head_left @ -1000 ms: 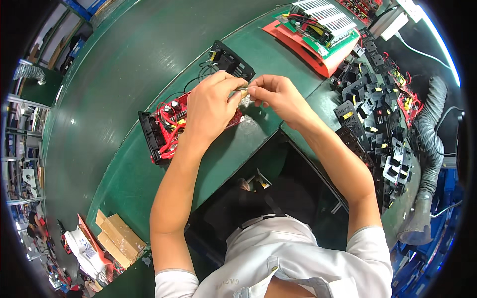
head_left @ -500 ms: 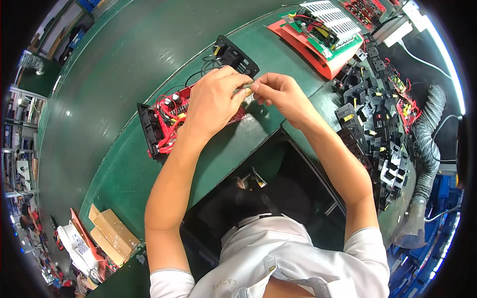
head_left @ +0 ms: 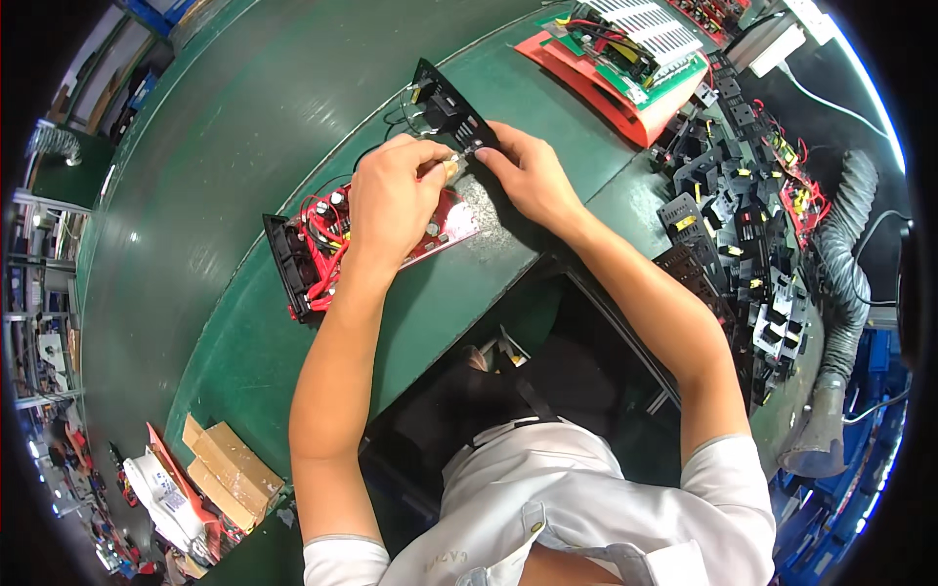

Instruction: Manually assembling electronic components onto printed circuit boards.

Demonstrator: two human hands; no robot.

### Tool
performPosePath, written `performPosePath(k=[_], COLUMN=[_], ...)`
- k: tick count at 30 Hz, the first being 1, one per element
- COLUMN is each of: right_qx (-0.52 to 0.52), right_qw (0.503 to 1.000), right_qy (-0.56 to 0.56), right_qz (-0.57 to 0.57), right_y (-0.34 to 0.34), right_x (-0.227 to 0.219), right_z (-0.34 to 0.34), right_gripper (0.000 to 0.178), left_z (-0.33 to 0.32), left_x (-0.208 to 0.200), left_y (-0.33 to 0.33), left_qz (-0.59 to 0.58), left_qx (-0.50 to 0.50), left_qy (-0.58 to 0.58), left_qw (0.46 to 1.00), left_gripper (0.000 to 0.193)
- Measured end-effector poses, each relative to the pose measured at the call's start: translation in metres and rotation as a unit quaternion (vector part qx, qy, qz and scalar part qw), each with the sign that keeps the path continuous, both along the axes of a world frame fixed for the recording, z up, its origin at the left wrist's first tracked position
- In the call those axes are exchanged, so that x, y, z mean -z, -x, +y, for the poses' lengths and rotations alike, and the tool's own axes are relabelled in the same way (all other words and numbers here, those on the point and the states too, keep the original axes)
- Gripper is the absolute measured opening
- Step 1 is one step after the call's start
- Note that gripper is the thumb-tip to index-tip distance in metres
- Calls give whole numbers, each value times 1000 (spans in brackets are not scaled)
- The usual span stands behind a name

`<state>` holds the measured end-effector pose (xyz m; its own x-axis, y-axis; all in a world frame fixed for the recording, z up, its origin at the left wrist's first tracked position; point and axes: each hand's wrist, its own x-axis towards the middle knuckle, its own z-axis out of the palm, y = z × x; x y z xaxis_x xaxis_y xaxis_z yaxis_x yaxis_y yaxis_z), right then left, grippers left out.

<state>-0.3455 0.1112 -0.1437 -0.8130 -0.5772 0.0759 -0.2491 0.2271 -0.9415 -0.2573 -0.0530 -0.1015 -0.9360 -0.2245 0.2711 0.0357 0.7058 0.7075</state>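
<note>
My left hand is closed, its fingertips pinching a small yellowish piece whose kind I cannot make out. It is held over a red circuit board, partly hidden under my hand and wrist. Beside it, my right hand grips the near right end of a black end panel, thumb on the inner face and fingers behind. The panel stands tilted on edge, with thin wires running from it toward the board. At the board's left end stands another black end panel, with red wires next to it.
Several black panels are heaped on the right, beside a grey flexible duct. A red tray with green boards and a slotted silver cover stands at the far right. An open cardboard box sits at the lower left of the green table.
My right hand has moved slightly left and now grips the black panel, which stands more upright and nearer. My left hand has shifted a little left, still pinching the small piece.
</note>
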Motion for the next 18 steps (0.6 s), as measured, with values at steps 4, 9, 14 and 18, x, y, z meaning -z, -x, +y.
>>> performPosePath(k=[4,9,14,18], right_qx=[44,51,45,54], right_qw=[998,970,968,970], right_qy=[-6,65,76,72], right_qz=[39,229,234,227], right_y=[-20,-20,-21,-22], right_x=[-7,3,7,7], right_z=[4,3,0,1], right_gripper=[38,35,37,38], left_z=[4,6,6,8], left_x=[-2,-4,-1,-2], left_y=[1,2,2,3], left_qz=[-28,-43,-40,-41], left_qx=[-5,3,10,12], left_qy=[-11,-15,-23,-33], left_qw=[1000,999,999,999], left_gripper=[17,17,18,16])
